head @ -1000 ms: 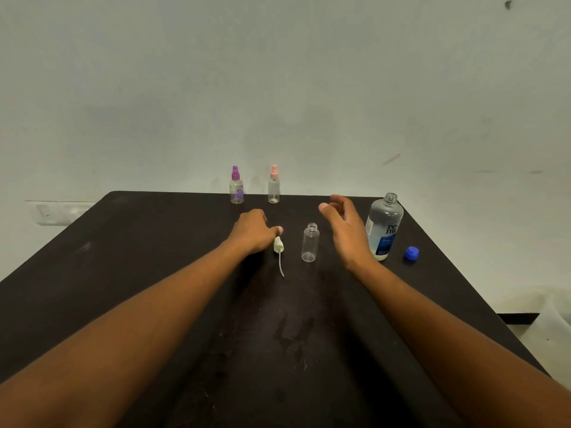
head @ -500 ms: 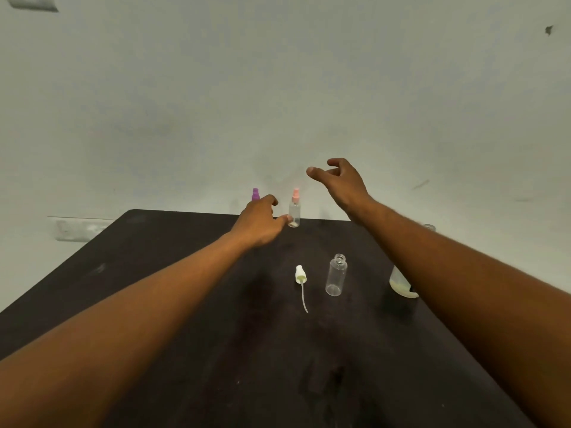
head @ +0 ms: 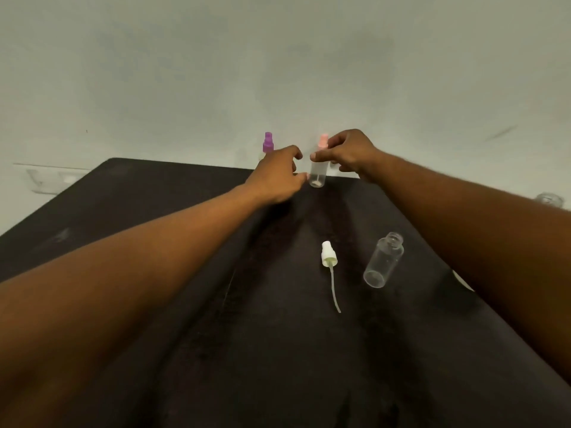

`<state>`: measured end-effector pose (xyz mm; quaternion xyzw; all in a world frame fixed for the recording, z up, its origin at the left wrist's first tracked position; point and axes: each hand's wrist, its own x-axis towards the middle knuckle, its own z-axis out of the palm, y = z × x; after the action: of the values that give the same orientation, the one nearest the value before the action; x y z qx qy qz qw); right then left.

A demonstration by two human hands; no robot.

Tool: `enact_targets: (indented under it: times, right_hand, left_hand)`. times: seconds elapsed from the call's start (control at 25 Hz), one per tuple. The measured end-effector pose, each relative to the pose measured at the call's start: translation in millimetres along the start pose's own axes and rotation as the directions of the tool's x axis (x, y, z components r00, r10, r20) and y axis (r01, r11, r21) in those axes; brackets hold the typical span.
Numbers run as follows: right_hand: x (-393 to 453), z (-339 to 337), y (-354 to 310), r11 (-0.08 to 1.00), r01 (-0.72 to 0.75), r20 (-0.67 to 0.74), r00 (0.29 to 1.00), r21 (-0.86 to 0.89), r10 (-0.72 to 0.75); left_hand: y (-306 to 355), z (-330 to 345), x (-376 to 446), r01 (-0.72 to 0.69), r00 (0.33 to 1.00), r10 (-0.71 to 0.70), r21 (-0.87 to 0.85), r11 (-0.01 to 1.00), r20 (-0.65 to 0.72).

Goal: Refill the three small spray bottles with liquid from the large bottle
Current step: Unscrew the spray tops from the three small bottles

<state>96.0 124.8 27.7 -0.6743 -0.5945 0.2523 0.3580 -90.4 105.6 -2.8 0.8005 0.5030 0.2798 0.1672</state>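
A pink-capped small spray bottle (head: 317,177) stands at the table's far edge. My right hand (head: 349,152) pinches it at the neck, just under the pink cap. My left hand (head: 278,177) is beside it, fingers loosely curved, with a fingertip at the bottle's lower left side. A purple-capped spray bottle (head: 268,145) stands behind my left hand, its body hidden. An uncapped clear small bottle (head: 383,261) stands mid-table, its white spray head with tube (head: 328,257) lying to its left. The large bottle (head: 550,199) is mostly hidden behind my right forearm.
The black table (head: 154,217) ends against a pale wall just behind the far bottles. A wall socket (head: 52,180) sits low on the left.
Both hands moved forward to the pink-capped bottle; my right hand came down from above and took its neck. The camera moved closer and tilted.
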Motion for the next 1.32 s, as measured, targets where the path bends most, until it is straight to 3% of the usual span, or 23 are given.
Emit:
enact_targets:
  times: [0.24,0.48,1.12,1.32]
  right_hand:
    - [16,16,15,0.996,0.009,0.075,0.997,-0.088,-0.002]
    - [-7,-8,-2,0.999,0.03,0.064,0.998,-0.014,-0.03]
    - [-191,-77,-95,0.96,0.262,-0.119,0.961,0.101,-0.25]
    - [-259,-64,-96,0.95,0.238,-0.063,0.971,0.204,-0.229]
  left_hand:
    - [-10,5,5,-0.045,0.999,0.044,-0.017,0.999,-0.01]
    - [6,-14,-9,-0.065,0.998,0.065,0.003,0.998,0.006]
    - [122,-158,-111,-0.145,0.981,0.145,0.015,0.989,-0.125]
    - [152,-161,-148,-0.202,0.976,0.199,-0.03,0.979,-0.092]
